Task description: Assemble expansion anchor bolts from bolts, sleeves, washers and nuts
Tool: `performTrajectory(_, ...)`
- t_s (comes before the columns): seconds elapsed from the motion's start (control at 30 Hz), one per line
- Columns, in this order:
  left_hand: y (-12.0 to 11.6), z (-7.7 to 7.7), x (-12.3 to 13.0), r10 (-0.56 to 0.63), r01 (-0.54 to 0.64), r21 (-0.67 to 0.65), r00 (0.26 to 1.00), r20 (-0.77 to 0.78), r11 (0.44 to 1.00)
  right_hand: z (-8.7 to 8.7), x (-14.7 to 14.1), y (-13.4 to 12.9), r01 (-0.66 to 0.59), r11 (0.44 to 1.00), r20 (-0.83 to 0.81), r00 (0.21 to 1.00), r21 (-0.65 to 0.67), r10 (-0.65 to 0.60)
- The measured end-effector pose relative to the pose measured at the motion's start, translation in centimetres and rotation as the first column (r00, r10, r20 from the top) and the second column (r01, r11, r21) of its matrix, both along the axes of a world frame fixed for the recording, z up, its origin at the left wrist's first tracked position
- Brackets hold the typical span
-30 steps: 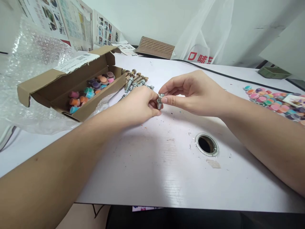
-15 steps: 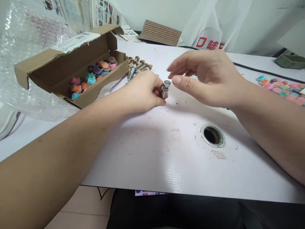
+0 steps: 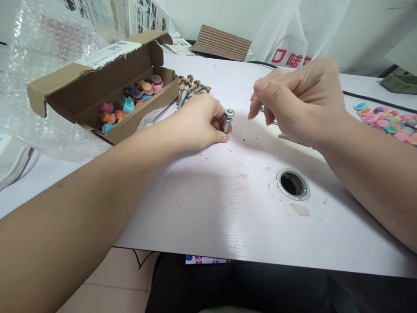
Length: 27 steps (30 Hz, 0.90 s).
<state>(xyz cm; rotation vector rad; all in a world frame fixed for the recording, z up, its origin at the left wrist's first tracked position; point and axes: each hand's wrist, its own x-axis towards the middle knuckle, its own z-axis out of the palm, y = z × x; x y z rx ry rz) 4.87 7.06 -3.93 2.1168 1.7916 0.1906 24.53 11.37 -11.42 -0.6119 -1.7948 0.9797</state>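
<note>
Far left: crumpled bubble wrap (image 3: 39,56) behind an open cardboard box (image 3: 97,91), small coloured pots (image 3: 130,102) lying inside; a white printed label (image 3: 106,54) on the flap, print too small to read. Just right of the box, a heap of metal anchor bolts (image 3: 190,89) on the white table (image 3: 202,208).

Centre: left hand (image 3: 195,124) resting on the table, fingers wrapped around an upright bolt (image 3: 228,119), nut end up. Probably heavy for its size, rigid, smooth steel; threads giving grip, so best held by the shank, as here.

Right of that: right hand (image 3: 293,100) raised clear of the bolt, fingers curled loosely downward, seemingly holding nothing, though hard to tell. More metal parts (image 3: 289,138) beneath it. Cable hole (image 3: 292,184) nearer the table edge.

Far right: flat coloured discs (image 3: 387,121); behind, a white plastic bag (image 3: 293,39) with red Chinese characters, "口味" partly legible.
</note>
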Motion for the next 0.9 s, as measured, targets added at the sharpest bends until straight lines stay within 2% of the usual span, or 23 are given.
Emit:
performTrajectory(0.03,0.0,0.0,0.0,0.001,-0.001,-0.003,1.000,-0.003,1.000,-0.2,-0.1,0.2,0.024,0.996,-0.030,0.999,0.087,-0.022)
performTrajectory(0.1,0.0,0.1,0.0,-0.012,0.012,-0.008,1.000,-0.027,1.000,-0.6,-0.5,0.8,-0.009,0.951,-0.058,0.998,0.309,0.028)
performTrajectory(0.17,0.0,0.2,-0.1,-0.028,0.027,-0.014,0.998,-0.061,1.000,-0.9,-0.8,1.3,-0.070,0.896,-0.060,0.993,0.438,0.107)
performTrajectory(0.2,0.0,0.2,-0.1,-0.031,0.030,-0.015,0.997,-0.074,0.999,-1.1,-1.0,1.5,-0.057,0.880,-0.070,0.992,0.471,0.102)
performTrajectory(0.33,0.1,0.2,-0.3,-0.027,0.027,-0.009,0.995,-0.095,1.000,-1.3,-1.1,1.8,0.117,0.895,-0.167,0.985,0.430,-0.049)
performTrajectory(0.4,0.1,0.2,-0.2,-0.031,0.030,-0.011,0.995,-0.095,0.999,-1.4,-0.9,1.8,0.117,0.878,-0.131,0.989,0.465,-0.063)
performTrajectory(0.53,0.0,0.3,0.0,-0.007,0.008,0.010,0.991,-0.133,1.000,-2.0,-0.9,2.1,0.023,0.836,0.040,0.998,0.548,-0.054)
performTrajectory(0.7,-0.3,0.5,0.4,-0.028,0.028,-0.006,0.996,-0.082,1.000,-2.2,-0.9,2.0,0.179,0.836,0.033,0.973,0.518,-0.229)
performTrajectory(0.83,-0.5,0.6,0.6,-0.015,0.014,-0.014,0.997,-0.072,1.000,-2.1,-0.9,1.9,0.090,0.792,0.068,0.984,0.603,-0.163)
performTrajectory(0.9,-0.5,0.6,0.5,-0.007,0.006,-0.011,0.997,-0.077,1.000,-2.0,-1.0,1.8,0.087,0.789,0.044,0.989,0.608,-0.143)
